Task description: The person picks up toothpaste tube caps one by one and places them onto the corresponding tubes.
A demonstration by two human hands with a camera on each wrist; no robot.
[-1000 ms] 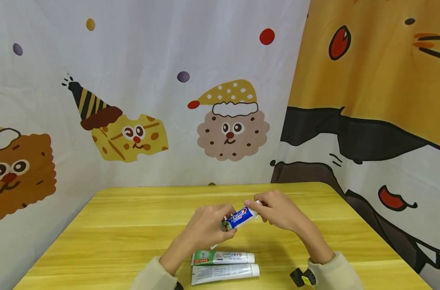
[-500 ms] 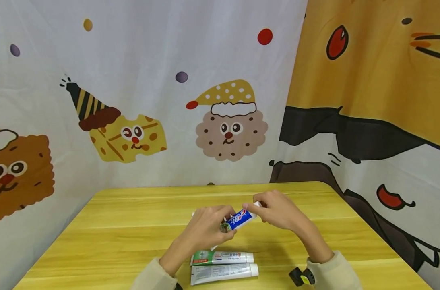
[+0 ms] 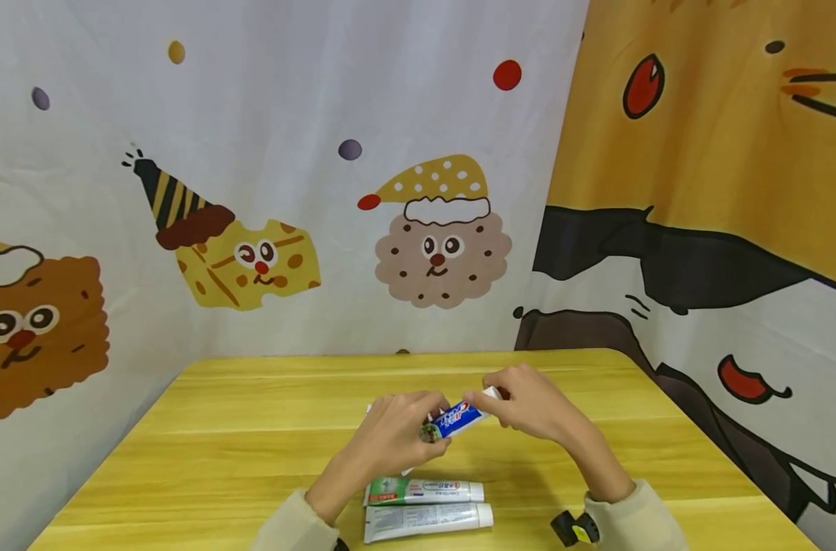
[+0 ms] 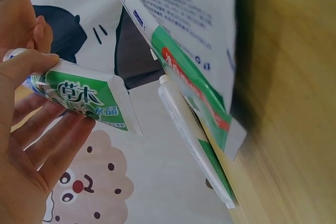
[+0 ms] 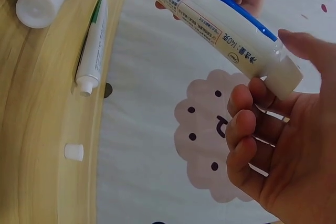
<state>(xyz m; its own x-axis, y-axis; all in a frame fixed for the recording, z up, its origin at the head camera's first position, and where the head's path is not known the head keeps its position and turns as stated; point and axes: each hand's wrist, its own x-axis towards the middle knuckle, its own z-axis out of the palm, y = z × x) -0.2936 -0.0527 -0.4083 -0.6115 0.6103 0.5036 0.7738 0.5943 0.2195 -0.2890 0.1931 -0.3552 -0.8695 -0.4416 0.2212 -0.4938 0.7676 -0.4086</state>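
My left hand (image 3: 398,430) holds a blue, white and green toothpaste tube (image 3: 459,417) above the table, gripping it near its flat crimped end. My right hand (image 3: 531,402) is at the other end, with thumb and index finger pinching the white cap (image 5: 283,78). The left wrist view shows the tube's green end (image 4: 89,98) between the left thumb and fingers. Below the hands, a green-and-white toothpaste tube (image 3: 424,490) and a mostly white one (image 3: 427,522) lie side by side, both capped.
Another tube (image 5: 94,51), without its cap, lies on the wooden table (image 3: 252,459), mostly hidden behind the left hand in the head view. A loose white cap (image 5: 74,152) stands near it. A cartoon-printed curtain (image 3: 287,115) hangs behind the table.
The right fingers have shifted slightly around the cap, and more of its white end shows now. The left hand keeps its grip; the tubes on the table stay put.
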